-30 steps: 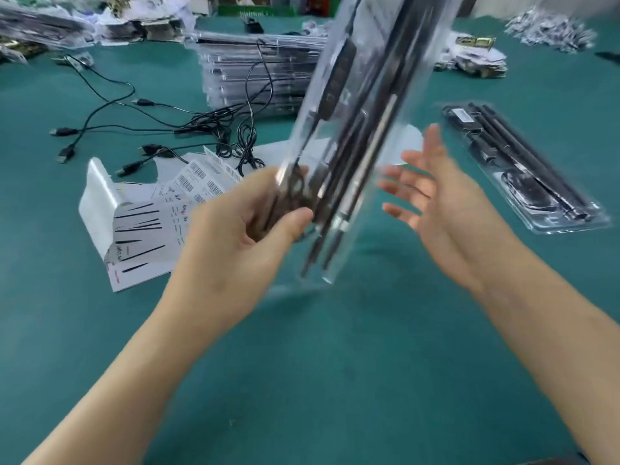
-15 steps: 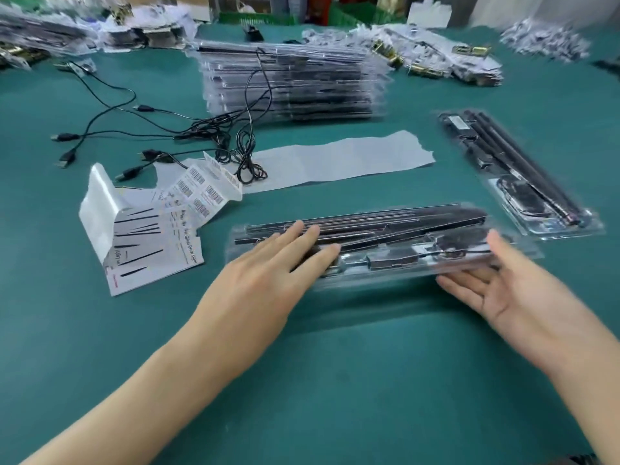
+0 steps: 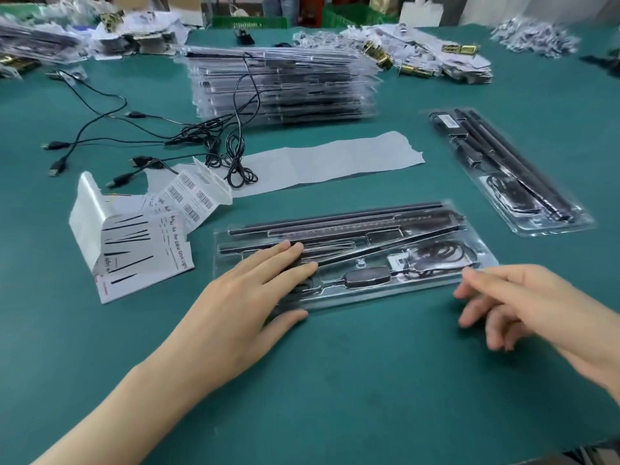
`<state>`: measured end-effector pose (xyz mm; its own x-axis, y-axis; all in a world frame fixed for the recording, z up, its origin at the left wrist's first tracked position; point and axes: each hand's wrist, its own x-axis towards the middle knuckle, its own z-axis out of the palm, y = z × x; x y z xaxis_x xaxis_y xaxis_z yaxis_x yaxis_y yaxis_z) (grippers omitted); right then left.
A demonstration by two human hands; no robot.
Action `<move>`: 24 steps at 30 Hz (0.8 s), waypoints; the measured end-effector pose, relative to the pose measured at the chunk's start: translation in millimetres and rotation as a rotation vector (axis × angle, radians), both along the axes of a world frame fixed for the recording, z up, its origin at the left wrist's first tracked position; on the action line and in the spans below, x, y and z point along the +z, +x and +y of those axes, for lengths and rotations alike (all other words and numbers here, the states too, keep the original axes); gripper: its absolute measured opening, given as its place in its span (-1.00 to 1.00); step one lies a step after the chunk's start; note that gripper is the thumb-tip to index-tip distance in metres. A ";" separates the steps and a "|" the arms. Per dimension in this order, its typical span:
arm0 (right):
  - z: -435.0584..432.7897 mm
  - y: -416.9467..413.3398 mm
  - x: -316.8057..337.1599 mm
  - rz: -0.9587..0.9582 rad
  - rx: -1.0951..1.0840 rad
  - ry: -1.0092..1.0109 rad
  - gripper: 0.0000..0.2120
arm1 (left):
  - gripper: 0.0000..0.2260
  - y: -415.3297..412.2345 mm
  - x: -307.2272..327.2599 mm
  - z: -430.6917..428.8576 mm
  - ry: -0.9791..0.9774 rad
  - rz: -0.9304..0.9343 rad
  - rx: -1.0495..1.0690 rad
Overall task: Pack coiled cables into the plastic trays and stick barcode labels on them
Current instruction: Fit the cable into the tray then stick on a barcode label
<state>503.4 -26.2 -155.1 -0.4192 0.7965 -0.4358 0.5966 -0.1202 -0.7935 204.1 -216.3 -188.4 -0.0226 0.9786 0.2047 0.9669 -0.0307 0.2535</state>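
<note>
The plastic tray (image 3: 369, 250) lies flat on the desk (image 3: 335, 380), long side toward the operator, probably to expose its face for labelling. The left hand (image 3: 248, 297) lies flat-fingered on its left end, steadying it. The right hand (image 3: 536, 307) hovers beside the right end, fingers loosely bent, grasping nothing. The barcode label sheet (image 3: 198, 193) lies near, leftward

A teal bench (image 3: 335, 380) fills the room's foreground. At its left a white printed leaflet (image 3: 134, 250) stands half unfolded, marked with black lines. A torn strip of white paper (image 3: 328, 159) lies flat mid-bench. Along the far edge sit heaps of white papers with brass-coloured clips (image 3: 419, 58), and behind them a green crate (image 3: 250, 21).
</note>
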 end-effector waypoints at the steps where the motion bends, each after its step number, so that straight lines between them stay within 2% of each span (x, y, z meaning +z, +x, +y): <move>1: 0.2 -3.5 0.7 -0.008 0.018 0.114 -0.77 | -0.49 -1.1 -1.9 -0.2 -0.003 -0.024 0.001; 3: -1.6 -17.7 1.3 0.114 0.026 0.320 -0.89 | -0.50 -2.2 -5.1 -0.1 -0.003 -0.028 -0.012; 6: -6.4 -59.0 1.1 0.205 0.137 0.603 -0.84 | -0.56 -2.6 -7.1 0.8 -0.009 -0.059 -0.023; 8: -9.4 -95.1 -3.5 0.141 0.259 0.736 -0.71 | -0.61 -2.1 -7.8 3.0 -0.008 -0.097 -0.024; 11: -13.5 -146.6 -14.4 -0.001 0.431 0.825 -0.53 | -0.64 -2.7 -5.3 8.0 -0.015 -0.127 -0.020; 16: -13.4 -180.4 -40.4 -0.213 0.501 0.874 -0.51 | -0.73 -21.6 9.7 21.0 0.005 -0.210 -0.036; 20: -11.9 -176.5 -41.6 -0.196 0.494 0.909 -0.56 | -0.86 -47.3 11.8 42.3 0.227 -0.250 0.258; 24: -12.9 -184.7 -27.7 -0.076 0.405 0.897 -0.72 | -0.72 -65.4 2.1 62.6 0.228 -0.210 0.586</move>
<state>318.8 -39.2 -182.8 -0.7290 0.6474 0.2222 0.5132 0.7318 -0.4484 138.6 -153.7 -186.2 -0.6000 0.7249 0.3385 0.7707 0.4101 0.4878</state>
